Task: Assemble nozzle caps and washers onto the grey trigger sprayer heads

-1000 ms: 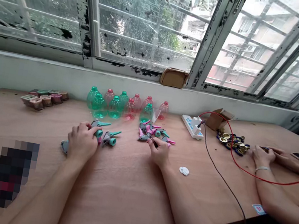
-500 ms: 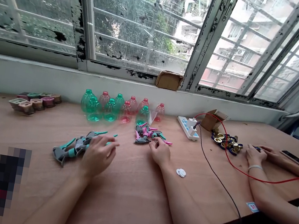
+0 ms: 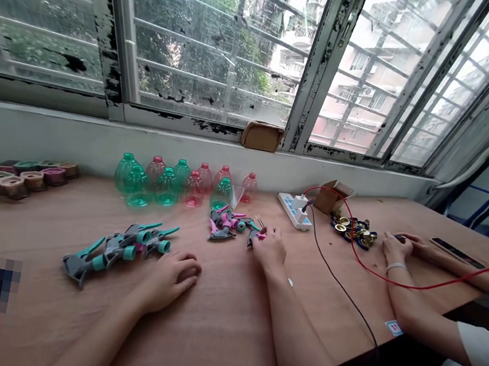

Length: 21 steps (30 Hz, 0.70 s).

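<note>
My right hand (image 3: 271,251) is closed on a grey and pink spray trigger head (image 3: 253,236), whose far side is partly covered by the fingers. Just left of it lies a small pile of grey, pink and teal trigger heads (image 3: 224,224). My left hand (image 3: 175,281) rests low over the table, fingers loosely bent, thumb apart, holding nothing. Beyond it to the left is a row of grey and teal trigger heads (image 3: 116,246), lying on their sides and touching one another.
Green bottles (image 3: 138,187) and red bottles (image 3: 193,190) stand by the wall. Small tubs (image 3: 32,179) sit far left. A power strip (image 3: 294,210) carries a red cable (image 3: 370,273) and a black cable. At right, another person's hands (image 3: 397,249) are near gold-and-blue rings (image 3: 356,231).
My left hand has come away from the grey and teal trigger heads, back and right. My right hand has drawn a pink and grey trigger head rightward from the pile. The view has shifted slightly.
</note>
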Each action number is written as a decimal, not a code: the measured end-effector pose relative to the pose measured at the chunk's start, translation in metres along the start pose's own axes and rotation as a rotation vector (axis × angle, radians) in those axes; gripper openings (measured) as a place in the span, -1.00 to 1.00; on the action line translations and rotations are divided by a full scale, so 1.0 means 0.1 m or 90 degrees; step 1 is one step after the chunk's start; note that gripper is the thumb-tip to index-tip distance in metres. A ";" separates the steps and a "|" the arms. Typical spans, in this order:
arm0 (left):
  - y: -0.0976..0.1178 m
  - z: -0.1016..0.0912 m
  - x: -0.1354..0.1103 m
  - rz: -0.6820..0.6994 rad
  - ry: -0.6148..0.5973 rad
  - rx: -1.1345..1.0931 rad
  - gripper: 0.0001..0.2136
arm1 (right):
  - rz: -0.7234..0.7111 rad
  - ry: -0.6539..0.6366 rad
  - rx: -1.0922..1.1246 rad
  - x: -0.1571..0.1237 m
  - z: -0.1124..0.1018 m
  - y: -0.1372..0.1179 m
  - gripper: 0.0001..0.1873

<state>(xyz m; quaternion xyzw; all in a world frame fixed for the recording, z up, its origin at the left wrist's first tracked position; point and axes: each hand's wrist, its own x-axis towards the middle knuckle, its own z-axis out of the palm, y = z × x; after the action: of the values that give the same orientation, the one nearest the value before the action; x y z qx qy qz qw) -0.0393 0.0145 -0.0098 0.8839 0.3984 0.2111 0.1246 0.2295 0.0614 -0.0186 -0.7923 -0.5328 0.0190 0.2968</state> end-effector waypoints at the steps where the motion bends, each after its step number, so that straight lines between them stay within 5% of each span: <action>1: 0.00 0.00 0.00 -0.001 0.000 -0.003 -0.81 | 0.007 -0.024 -0.010 0.01 0.01 0.01 -0.68; 12: 0.00 0.00 -0.01 -0.010 -0.001 -0.010 -0.81 | -0.058 -0.066 0.078 -0.01 0.00 -0.02 -0.79; 16: -0.01 0.03 -0.04 -0.031 0.042 -0.041 -0.75 | -0.246 -0.024 0.248 -0.12 0.02 -0.18 -0.83; 21: 0.00 0.03 -0.06 -0.079 0.126 -0.110 -0.71 | -0.492 -0.185 0.369 -0.41 0.11 -0.42 -0.72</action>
<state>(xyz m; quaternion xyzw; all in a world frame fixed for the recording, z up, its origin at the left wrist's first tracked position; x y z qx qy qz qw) -0.0415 0.0097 -0.0139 0.8183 0.4432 0.3224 0.1733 0.1723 0.0419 -0.0189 -0.4110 -0.7958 0.1648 0.4130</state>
